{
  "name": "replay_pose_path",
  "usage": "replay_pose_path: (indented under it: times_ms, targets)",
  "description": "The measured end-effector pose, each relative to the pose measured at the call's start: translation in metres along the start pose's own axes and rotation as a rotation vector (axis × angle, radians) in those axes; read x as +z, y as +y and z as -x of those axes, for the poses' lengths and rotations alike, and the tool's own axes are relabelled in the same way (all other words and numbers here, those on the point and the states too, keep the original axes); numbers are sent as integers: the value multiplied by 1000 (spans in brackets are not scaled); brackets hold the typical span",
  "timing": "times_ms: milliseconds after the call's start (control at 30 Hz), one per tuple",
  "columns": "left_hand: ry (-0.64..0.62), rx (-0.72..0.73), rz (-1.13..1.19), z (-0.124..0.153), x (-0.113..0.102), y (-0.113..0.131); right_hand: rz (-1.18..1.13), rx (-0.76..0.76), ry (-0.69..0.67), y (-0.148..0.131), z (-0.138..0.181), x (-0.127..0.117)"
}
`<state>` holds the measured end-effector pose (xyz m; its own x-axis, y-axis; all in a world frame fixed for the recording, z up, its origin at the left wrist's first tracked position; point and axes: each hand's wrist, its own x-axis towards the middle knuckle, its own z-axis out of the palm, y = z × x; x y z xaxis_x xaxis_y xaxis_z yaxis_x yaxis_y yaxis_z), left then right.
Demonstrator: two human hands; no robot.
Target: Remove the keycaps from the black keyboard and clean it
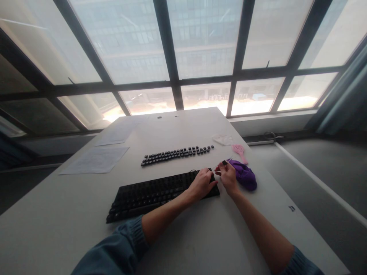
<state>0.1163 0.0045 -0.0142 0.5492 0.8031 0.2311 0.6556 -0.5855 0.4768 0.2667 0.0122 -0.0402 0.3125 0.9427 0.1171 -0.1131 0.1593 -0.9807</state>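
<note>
A black keyboard [155, 193] lies slantwise on the white table, its upper rows looking bare and dark while keys show along the lower rows. My left hand [203, 181] rests on the keyboard's right end, fingers bent over it and thumb apart. Just to the right, my right hand [228, 176] is closed in a pinch. Between its fingertips is a small black keycap puller [224, 162] with thin wires, seen only in part. A purple cloth [243, 175] lies crumpled beside my right hand. Beyond the keyboard, loose black keycaps [177, 153] stand in several rows.
A pink brush [238, 151] and a clear plastic bag [223, 139] lie near the right edge of the white table [172, 130]. Paper sheets [96, 160] are at the left. Large windows [203, 38] rise behind the table, with a curtain [340, 95] at the right.
</note>
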Motion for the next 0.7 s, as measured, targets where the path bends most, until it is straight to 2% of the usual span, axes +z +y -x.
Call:
replay_pose_path:
  times_ms: [200,500,700]
  targets:
    - [13,50,-57,4,4,3,-99,35,74,0,1,2]
    - [7,69,-112,4,1,9,-76,32,45,2,1,3]
    - [24,25,-116,3,3,11,13,10,50,-3,2,3]
